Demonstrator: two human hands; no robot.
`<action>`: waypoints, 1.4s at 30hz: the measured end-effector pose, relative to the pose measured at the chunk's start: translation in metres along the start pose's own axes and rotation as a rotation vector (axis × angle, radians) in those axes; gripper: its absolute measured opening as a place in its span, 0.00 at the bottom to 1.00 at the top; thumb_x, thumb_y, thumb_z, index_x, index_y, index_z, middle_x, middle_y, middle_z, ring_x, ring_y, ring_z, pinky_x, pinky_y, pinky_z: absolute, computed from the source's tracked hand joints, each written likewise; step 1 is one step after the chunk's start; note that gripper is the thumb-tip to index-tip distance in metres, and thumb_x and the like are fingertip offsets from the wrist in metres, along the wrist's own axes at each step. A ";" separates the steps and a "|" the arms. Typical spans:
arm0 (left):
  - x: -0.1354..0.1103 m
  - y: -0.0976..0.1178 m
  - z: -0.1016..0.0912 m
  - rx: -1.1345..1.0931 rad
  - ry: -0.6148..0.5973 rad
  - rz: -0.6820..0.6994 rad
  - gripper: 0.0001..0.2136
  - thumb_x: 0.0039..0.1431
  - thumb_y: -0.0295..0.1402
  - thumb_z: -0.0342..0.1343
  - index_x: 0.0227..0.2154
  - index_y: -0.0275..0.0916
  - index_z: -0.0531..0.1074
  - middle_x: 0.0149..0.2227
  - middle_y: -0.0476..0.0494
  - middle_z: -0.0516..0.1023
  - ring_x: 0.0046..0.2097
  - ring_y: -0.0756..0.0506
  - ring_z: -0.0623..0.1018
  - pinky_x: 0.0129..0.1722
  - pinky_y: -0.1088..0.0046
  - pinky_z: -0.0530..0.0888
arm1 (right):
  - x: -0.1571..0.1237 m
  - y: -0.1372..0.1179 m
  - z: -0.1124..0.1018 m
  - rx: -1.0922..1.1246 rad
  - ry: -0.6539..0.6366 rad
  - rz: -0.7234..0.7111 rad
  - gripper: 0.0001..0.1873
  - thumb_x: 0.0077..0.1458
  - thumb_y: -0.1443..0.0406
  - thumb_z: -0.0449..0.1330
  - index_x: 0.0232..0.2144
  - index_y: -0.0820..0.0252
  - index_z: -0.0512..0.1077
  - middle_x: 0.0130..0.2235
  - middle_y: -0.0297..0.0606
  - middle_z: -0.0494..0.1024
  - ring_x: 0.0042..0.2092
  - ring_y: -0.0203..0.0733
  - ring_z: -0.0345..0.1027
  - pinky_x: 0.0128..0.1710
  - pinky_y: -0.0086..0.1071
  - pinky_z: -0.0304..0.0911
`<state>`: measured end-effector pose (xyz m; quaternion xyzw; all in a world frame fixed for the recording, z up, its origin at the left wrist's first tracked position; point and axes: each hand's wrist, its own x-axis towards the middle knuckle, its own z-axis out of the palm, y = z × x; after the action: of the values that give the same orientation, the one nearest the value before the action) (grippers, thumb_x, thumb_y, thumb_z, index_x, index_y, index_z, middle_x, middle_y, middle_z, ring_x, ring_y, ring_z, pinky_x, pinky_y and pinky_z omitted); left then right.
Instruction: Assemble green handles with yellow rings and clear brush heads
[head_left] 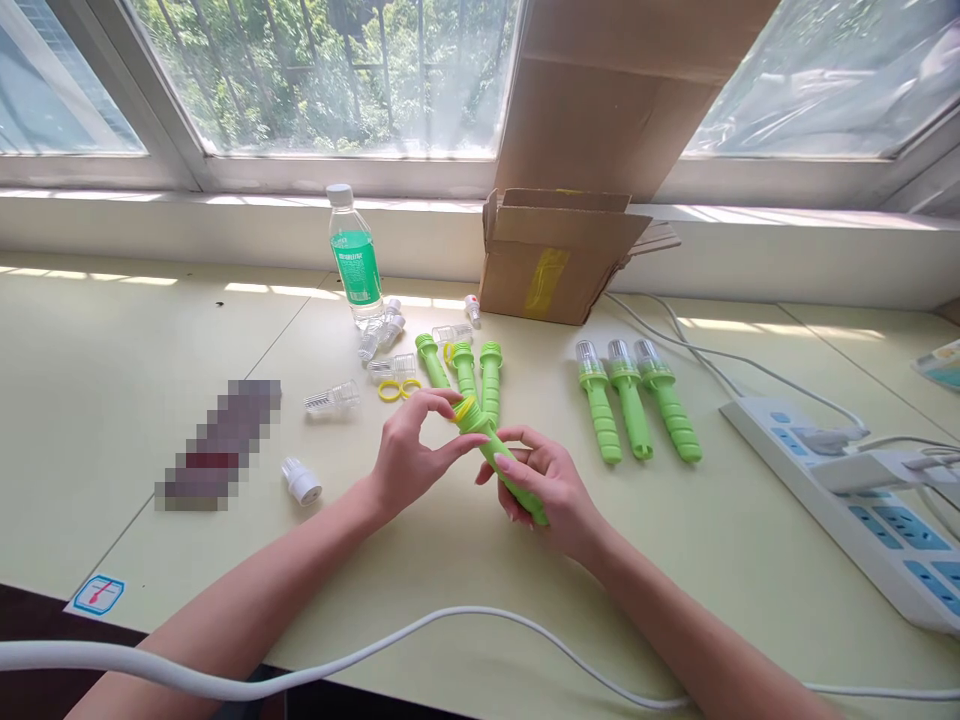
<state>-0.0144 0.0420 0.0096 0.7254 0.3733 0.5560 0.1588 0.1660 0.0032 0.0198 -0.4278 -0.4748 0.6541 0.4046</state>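
Green handle point(512, 482) held over the worktop point(450, 570), tilted, threaded end up and to the left. Right hand point(556, 490) closed around its lower body, thumb along the near side. Left hand point(412, 442) narrowed in a pinch at the threaded end, index finger and thumb about the yellow ring point(463, 411) there; cannot tell whether the ring is fully seated. Just beyond the hands lie three more green handles point(490, 378), side by side, without clear covers. To their left: two loose yellow rings point(389, 399), touching or nearly so, and several clear covers point(332, 398), scattered. White cap point(302, 482) lies nearer, left of the left hand. At right, well apart from the held piece, three green units point(602, 415) with clear covers on, in a row. Bottle point(355, 262) upright behind the covers; cardboard box point(559, 262) near the sill; power strip point(847, 510) far right.
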 end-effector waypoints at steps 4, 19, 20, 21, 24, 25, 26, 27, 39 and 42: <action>0.000 -0.001 0.000 0.005 0.001 0.009 0.16 0.47 0.36 0.66 0.31 0.39 0.64 0.39 0.40 0.78 0.42 0.44 0.79 0.41 0.63 0.76 | 0.000 0.000 0.000 -0.009 0.003 0.000 0.19 0.52 0.53 0.61 0.41 0.58 0.65 0.30 0.38 0.77 0.18 0.31 0.59 0.14 0.26 0.50; -0.002 -0.002 0.001 0.030 0.013 0.026 0.16 0.46 0.36 0.67 0.31 0.39 0.64 0.39 0.40 0.78 0.41 0.44 0.79 0.40 0.63 0.76 | -0.002 0.006 -0.001 -0.204 0.061 -0.160 0.13 0.58 0.57 0.58 0.41 0.58 0.66 0.31 0.36 0.76 0.18 0.30 0.60 0.15 0.26 0.53; -0.002 -0.002 0.001 0.033 0.015 0.030 0.16 0.46 0.36 0.67 0.30 0.39 0.64 0.39 0.40 0.78 0.41 0.44 0.79 0.40 0.63 0.76 | -0.002 0.007 -0.002 -0.231 0.072 -0.176 0.12 0.58 0.57 0.57 0.41 0.58 0.67 0.31 0.36 0.75 0.19 0.30 0.60 0.15 0.26 0.54; -0.002 -0.001 0.001 0.036 0.015 0.036 0.16 0.46 0.35 0.67 0.30 0.39 0.64 0.39 0.40 0.78 0.41 0.44 0.79 0.41 0.63 0.76 | -0.002 0.008 -0.002 -0.261 0.080 -0.195 0.12 0.58 0.58 0.57 0.41 0.58 0.67 0.31 0.36 0.75 0.20 0.30 0.61 0.16 0.27 0.56; -0.003 -0.001 0.001 0.043 0.015 0.058 0.16 0.47 0.35 0.67 0.30 0.39 0.64 0.39 0.39 0.78 0.42 0.43 0.79 0.42 0.62 0.76 | -0.002 0.012 -0.003 -0.386 0.098 -0.279 0.11 0.60 0.59 0.56 0.42 0.57 0.66 0.30 0.35 0.75 0.24 0.34 0.65 0.22 0.29 0.60; -0.003 -0.001 0.001 0.047 0.017 0.066 0.16 0.47 0.35 0.67 0.30 0.38 0.64 0.39 0.39 0.78 0.42 0.43 0.79 0.42 0.62 0.76 | -0.002 0.013 -0.004 -0.443 0.105 -0.318 0.10 0.60 0.60 0.55 0.43 0.58 0.66 0.29 0.35 0.74 0.25 0.35 0.65 0.24 0.29 0.61; -0.003 -0.001 0.001 0.051 0.021 0.073 0.15 0.47 0.35 0.67 0.30 0.38 0.64 0.39 0.39 0.78 0.42 0.43 0.79 0.42 0.62 0.76 | -0.001 0.015 -0.005 -0.506 0.113 -0.359 0.10 0.60 0.61 0.54 0.43 0.58 0.66 0.29 0.35 0.74 0.26 0.36 0.65 0.24 0.30 0.61; -0.004 -0.002 0.002 0.054 0.026 0.080 0.15 0.47 0.35 0.67 0.31 0.38 0.64 0.39 0.39 0.78 0.42 0.43 0.79 0.42 0.62 0.76 | -0.001 0.017 -0.006 -0.575 0.125 -0.403 0.10 0.61 0.62 0.54 0.44 0.59 0.66 0.29 0.35 0.74 0.25 0.36 0.65 0.24 0.30 0.60; -0.006 -0.006 0.006 0.126 0.047 0.147 0.15 0.47 0.30 0.66 0.33 0.38 0.65 0.40 0.40 0.77 0.43 0.45 0.78 0.42 0.63 0.76 | 0.012 0.027 -0.016 -1.064 0.287 -0.817 0.12 0.61 0.68 0.51 0.47 0.62 0.65 0.35 0.41 0.78 0.29 0.39 0.69 0.26 0.30 0.60; -0.005 -0.005 0.005 0.145 0.038 0.143 0.14 0.49 0.29 0.65 0.35 0.38 0.65 0.40 0.41 0.77 0.42 0.45 0.78 0.41 0.64 0.76 | 0.016 0.028 -0.018 -1.082 0.303 -0.841 0.12 0.61 0.68 0.51 0.47 0.63 0.65 0.34 0.40 0.78 0.27 0.39 0.68 0.25 0.30 0.59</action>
<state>-0.0119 0.0428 0.0006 0.7491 0.3630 0.5511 0.0586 0.1748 0.0173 -0.0137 -0.4357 -0.7972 0.0473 0.4152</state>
